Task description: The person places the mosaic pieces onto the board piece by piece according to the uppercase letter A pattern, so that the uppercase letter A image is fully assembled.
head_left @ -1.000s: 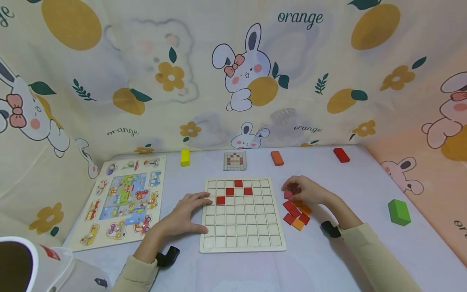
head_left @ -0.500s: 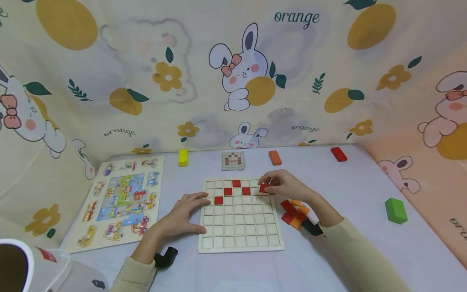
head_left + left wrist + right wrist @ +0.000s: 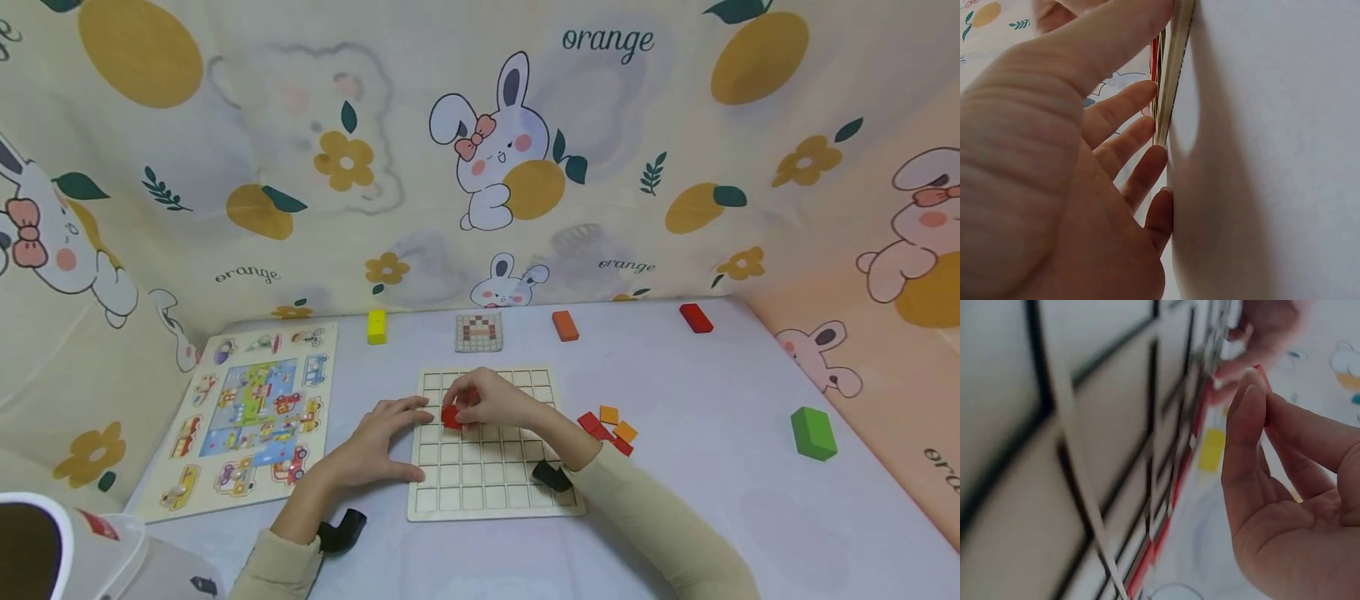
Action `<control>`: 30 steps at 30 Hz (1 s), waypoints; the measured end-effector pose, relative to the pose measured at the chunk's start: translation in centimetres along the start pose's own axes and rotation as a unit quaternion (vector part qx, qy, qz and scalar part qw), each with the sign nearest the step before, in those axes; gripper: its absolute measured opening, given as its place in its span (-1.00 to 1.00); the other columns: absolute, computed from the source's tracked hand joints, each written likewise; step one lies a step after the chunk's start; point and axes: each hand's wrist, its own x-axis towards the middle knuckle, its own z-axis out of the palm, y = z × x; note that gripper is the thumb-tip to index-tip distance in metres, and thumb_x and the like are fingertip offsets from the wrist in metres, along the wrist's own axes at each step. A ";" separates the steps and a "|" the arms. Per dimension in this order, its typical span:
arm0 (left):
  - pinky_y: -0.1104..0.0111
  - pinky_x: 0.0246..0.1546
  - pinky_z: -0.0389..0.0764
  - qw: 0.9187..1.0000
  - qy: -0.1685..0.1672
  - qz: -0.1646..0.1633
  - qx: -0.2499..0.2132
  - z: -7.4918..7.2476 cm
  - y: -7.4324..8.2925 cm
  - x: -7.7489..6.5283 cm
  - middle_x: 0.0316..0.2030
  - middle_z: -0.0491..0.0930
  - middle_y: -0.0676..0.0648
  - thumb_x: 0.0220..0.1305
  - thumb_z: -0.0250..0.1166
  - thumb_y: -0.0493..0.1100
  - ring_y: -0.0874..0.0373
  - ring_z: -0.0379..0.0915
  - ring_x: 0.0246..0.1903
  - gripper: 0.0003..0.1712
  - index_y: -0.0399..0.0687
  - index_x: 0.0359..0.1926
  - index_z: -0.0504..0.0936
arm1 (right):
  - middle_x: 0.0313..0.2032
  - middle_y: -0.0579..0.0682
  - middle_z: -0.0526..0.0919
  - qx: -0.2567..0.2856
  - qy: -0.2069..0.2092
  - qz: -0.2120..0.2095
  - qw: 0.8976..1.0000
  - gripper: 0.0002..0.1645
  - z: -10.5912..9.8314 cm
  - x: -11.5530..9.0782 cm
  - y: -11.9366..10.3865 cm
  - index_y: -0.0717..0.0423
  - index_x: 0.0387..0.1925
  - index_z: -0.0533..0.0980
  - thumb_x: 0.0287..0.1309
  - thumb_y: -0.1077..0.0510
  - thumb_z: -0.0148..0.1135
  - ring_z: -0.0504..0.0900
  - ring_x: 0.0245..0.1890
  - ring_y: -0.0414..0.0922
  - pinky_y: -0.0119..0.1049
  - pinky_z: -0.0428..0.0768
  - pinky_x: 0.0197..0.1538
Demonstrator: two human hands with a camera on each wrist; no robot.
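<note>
My right hand (image 3: 495, 402) is over the left part of the white grid board (image 3: 480, 475). Its thumb and fingertips pinch a small red square tile (image 3: 1265, 380), seen nearly edge-on in the right wrist view. In the head view, this hand covers most of the red tiles lying in the upper squares. At the board's left edge rests my left hand (image 3: 375, 446), thumb and fingers spread. The left wrist view shows its fingertips (image 3: 1144, 90) right at the board's side.
Loose red tiles (image 3: 589, 422) and orange tiles (image 3: 609, 414) lie right of the board, partly behind the sleeve. Behind it are a pattern card (image 3: 478, 332) and yellow (image 3: 377, 327), orange (image 3: 566, 326) and red (image 3: 696, 318) blocks. A green block (image 3: 814, 433), picture puzzle (image 3: 240, 417) and white bucket (image 3: 161, 558) stand around.
My right hand has taken a red tile from the loose pile and carried it left, across the board's upper right to its left part. The left hand has stayed at the edge.
</note>
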 end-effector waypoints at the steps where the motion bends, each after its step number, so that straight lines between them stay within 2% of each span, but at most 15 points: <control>1: -0.21 0.32 0.11 1.000 0.000 0.000 -0.001 0.0 0.0 0.0 0.48 0.18 -0.06 -0.07 0.58 0.17 -0.09 0.05 0.41 -0.11 0.08 0.31 0.49 | -0.49 0.01 0.59 -0.009 -0.004 0.006 1.000 -0.81 0.3 0.2 0.0 0.33 -0.20 0.64 0.13 0.49 0.27 0.55 -0.53 -0.19 -0.40 0.59 -0.38; 5: -0.21 0.32 0.11 1.000 -0.001 0.002 0.001 0.2 -0.1 0.0 0.48 0.18 -0.04 -0.06 0.57 0.19 -0.09 0.05 0.41 -0.11 0.08 0.31 0.48 | -0.58 -0.01 0.58 -0.026 -0.013 0.024 0.999 -0.82 1.2 0.5 0.1 0.27 -0.28 0.65 0.08 0.51 0.32 0.54 -0.61 -0.18 -0.41 0.55 -0.43; 12: -0.20 0.33 0.10 1.000 0.000 0.003 0.001 0.2 -0.1 0.1 0.48 0.18 -0.04 -0.07 0.57 0.19 -0.09 0.05 0.41 -0.10 0.08 0.31 0.49 | -0.59 -0.08 0.53 -0.065 -0.002 0.035 0.997 -0.84 1.2 0.4 0.0 0.22 -0.33 0.65 0.04 0.46 0.38 0.46 -0.56 -0.25 -0.44 0.45 -0.43; 17: -0.21 0.33 0.10 1.000 -0.002 0.005 0.005 0.2 -0.2 0.1 0.48 0.18 -0.07 -0.07 0.57 0.21 -0.10 0.06 0.40 -0.09 0.08 0.31 0.48 | -0.51 -0.11 0.57 -0.099 0.025 0.043 0.994 -0.87 0.8 0.0 0.0 0.15 -0.30 0.68 0.10 0.38 0.38 0.45 -0.45 -0.22 -0.38 0.44 -0.36; 20: -0.21 0.33 0.12 1.000 -0.002 0.008 0.006 0.3 -0.2 0.0 0.48 0.19 -0.06 -0.07 0.57 0.20 -0.10 0.07 0.40 -0.09 0.08 0.32 0.48 | -0.38 -0.09 0.61 -0.144 0.049 0.045 0.987 -0.88 0.6 -1.0 -0.7 0.15 -0.21 0.68 0.20 0.29 0.35 0.51 -0.37 -0.16 -0.30 0.51 -0.27; 22: -0.21 0.32 0.13 1.000 -0.001 0.011 0.008 0.3 -0.2 0.0 0.48 0.19 -0.07 -0.07 0.57 0.19 -0.10 0.08 0.39 -0.09 0.07 0.32 0.48 | -0.23 -0.03 0.63 -0.209 0.049 0.044 0.976 -0.77 0.6 -2.0 -1.4 0.17 -0.09 0.66 0.26 0.17 0.33 0.57 -0.25 -0.12 -0.23 0.58 -0.17; 24: -0.22 0.31 0.14 1.000 -0.002 0.012 0.008 0.3 -0.1 0.0 0.48 0.19 -0.07 -0.06 0.57 0.19 -0.10 0.08 0.39 -0.09 0.08 0.32 0.48 | 0.05 0.08 0.60 -0.287 0.023 0.043 0.957 -0.53 0.9 -3.3 -2.2 0.17 0.13 0.58 0.30 -0.01 0.30 0.58 0.02 -0.01 -0.09 0.58 0.05; 25: -0.22 0.31 0.15 1.000 -0.002 0.011 0.008 0.3 -0.1 0.0 0.48 0.19 -0.07 -0.06 0.57 0.19 -0.10 0.08 0.39 -0.09 0.08 0.33 0.48 | 0.21 0.12 0.51 -0.321 0.000 0.044 0.946 -0.38 1.1 -4.1 -2.6 0.15 0.26 0.49 0.30 -0.11 0.28 0.50 0.19 0.05 0.00 0.51 0.18; 27: -0.23 0.30 0.16 1.000 -0.002 0.009 0.006 0.2 0.0 0.0 0.48 0.19 -0.07 -0.06 0.57 0.19 -0.10 0.08 0.38 -0.09 0.08 0.32 0.48 | 0.47 0.11 0.23 -0.384 -0.049 0.038 0.921 -0.09 1.7 -5.4 -3.2 0.08 0.45 0.28 0.26 -0.32 0.21 0.19 0.45 0.12 0.13 0.27 0.37; 29: -0.23 0.31 0.15 1.000 0.000 0.005 0.006 0.2 0.0 -0.1 0.48 0.18 -0.06 -0.07 0.57 0.19 -0.10 0.08 0.39 -0.10 0.09 0.32 0.48 | 0.57 0.07 -0.07 -0.415 -0.091 0.035 0.905 0.11 2.5 -6.4 -3.6 -0.01 0.55 0.07 0.18 -0.50 0.11 -0.13 0.54 0.16 0.22 0.02 0.45; 30: -0.24 0.30 0.16 1.000 0.002 0.007 0.007 0.2 0.0 -0.1 0.48 0.19 -0.07 -0.06 0.57 0.19 -0.11 0.09 0.39 -0.10 0.09 0.31 0.48 | 0.58 0.06 -0.16 -0.422 -0.106 0.035 0.900 0.18 2.9 -6.8 -3.7 -0.03 0.57 -0.01 0.14 -0.56 0.07 -0.22 0.55 0.16 0.22 -0.06 0.46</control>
